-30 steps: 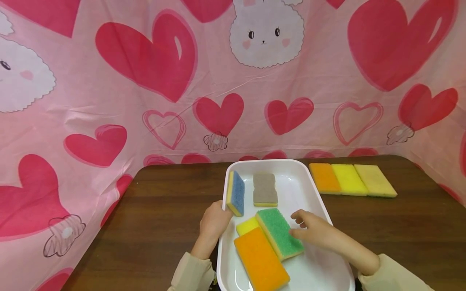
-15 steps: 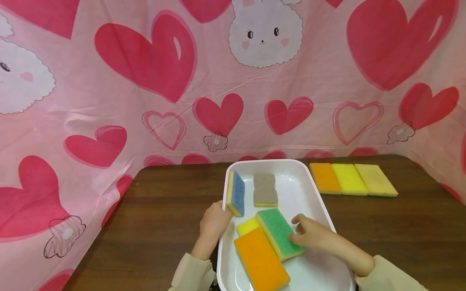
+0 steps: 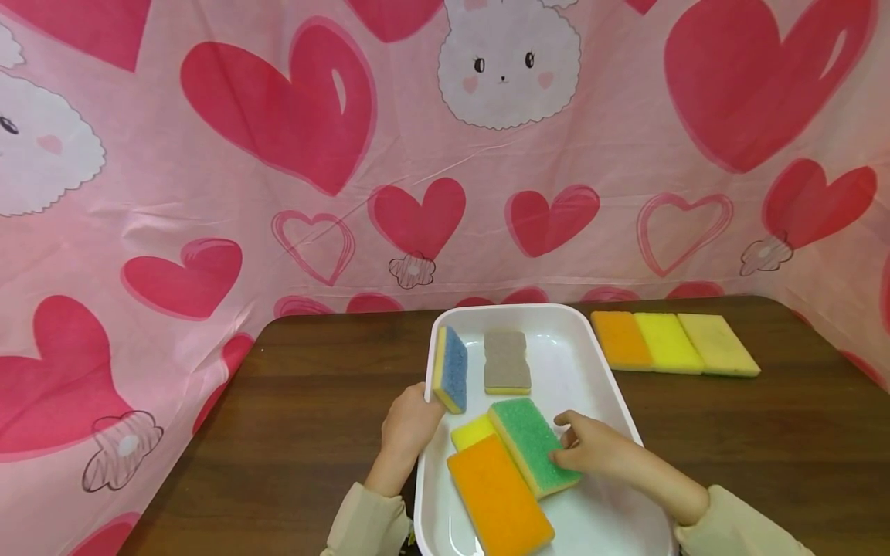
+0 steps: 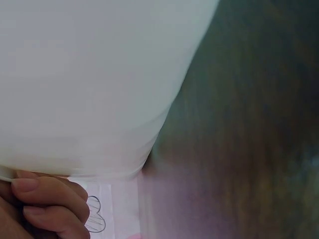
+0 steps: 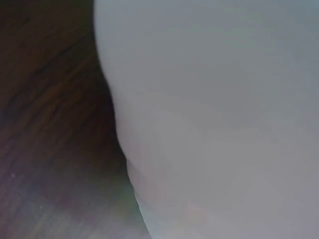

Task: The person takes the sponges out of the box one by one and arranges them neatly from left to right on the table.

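My left hand (image 3: pixel 412 421) grips the left rim of a white tray (image 3: pixel 615 386); in the left wrist view its fingers (image 4: pixel 55 196) curl under the rim. Inside the tray, a green-topped sponge (image 3: pixel 531 444) and an orange sponge (image 3: pixel 499 498) overlap a yellow sponge (image 3: pixel 473 432). My right hand (image 3: pixel 598 446) is over the tray, fingers loosely bent, with thumb tip right at the green sponge's right edge. Farther back lies a grey-topped sponge (image 3: pixel 507 361). A blue-and-yellow sponge (image 3: pixel 452 371) stands on edge against the tray's left wall. The right wrist view shows mostly a blurred pale surface.
On the brown wooden table (image 3: pixel 306 401), right of the tray, an orange sponge (image 3: pixel 621 340), a yellow sponge (image 3: pixel 667 342) and a pale yellow sponge (image 3: pixel 718 344) lie side by side. A pink curtain (image 3: pixel 445 154) with hearts hangs behind the table.
The right hand has shifted slightly left and down, bringing its thumb to the green sponge's edge. The left hand, tray and sponges stay in place.
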`<state>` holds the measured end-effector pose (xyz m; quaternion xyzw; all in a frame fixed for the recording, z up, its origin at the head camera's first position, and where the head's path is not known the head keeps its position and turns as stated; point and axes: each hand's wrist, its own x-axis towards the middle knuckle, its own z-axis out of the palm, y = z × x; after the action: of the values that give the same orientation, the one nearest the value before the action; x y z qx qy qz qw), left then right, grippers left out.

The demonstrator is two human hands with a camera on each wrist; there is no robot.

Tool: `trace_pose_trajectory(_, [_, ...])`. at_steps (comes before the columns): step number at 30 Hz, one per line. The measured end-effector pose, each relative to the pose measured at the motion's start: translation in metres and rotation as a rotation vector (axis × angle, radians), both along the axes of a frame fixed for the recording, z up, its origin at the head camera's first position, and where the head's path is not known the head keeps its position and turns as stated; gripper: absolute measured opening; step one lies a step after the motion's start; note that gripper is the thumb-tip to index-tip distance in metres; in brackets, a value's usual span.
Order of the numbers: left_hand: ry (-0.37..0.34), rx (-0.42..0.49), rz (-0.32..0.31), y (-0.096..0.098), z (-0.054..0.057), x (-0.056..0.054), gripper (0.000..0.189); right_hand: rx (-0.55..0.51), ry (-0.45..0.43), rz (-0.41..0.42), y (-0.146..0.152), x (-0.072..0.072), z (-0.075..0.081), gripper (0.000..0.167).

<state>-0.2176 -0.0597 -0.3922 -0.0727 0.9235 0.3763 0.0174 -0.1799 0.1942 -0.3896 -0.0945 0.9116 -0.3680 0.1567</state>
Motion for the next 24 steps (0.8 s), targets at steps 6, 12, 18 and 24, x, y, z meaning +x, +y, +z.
trace_pose_trajectory(6, [0.016,-0.009,-0.003,0.0001,0.0004,0.0005,0.024,0.024,0.02,0.028,0.0001,-0.0028,0.0007,0.053])
trace_pose_trajectory(12, [0.032,-0.023,0.002,0.0007,0.0013,0.0007,0.022,0.01,0.042,0.034,0.0001,-0.0007,0.002,0.044])
trace_pose_trajectory(18, [0.028,-0.021,0.006,0.0011,0.0015,0.0009,0.023,0.0,0.04,0.009,0.0001,0.0008,0.004,0.046])
trace_pose_trajectory(24, [0.032,-0.02,0.005,0.0015,0.0016,0.0016,0.021,-0.03,0.008,0.013,0.0012,0.0025,0.0056,0.052])
